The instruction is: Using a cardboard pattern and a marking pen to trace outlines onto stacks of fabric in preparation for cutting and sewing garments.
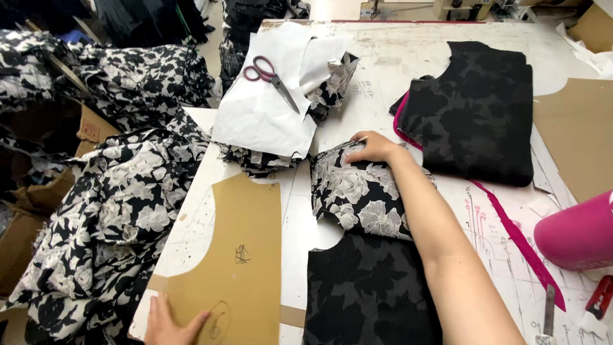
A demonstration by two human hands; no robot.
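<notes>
A marked-up white cutting table in a sewing workshop, with both hands flat on cloth and card.

The right hand, at frame centre, rests palm down with fingers loosely spread on the far edge of a folded floral fabric piece in black and white; it presses rather than clamps, nothing pinched between the fingers. The left hand, at the bottom left edge, lies open on the near corner of a brown cardboard pattern, just left of the floral piece. Below that piece lies a dark cut panel. A stack of dark panels sits upper right. Scissors with dark red handles rest on white paper at upper centre. Loose floral cloth is heaped at the left, off the table.
</notes>
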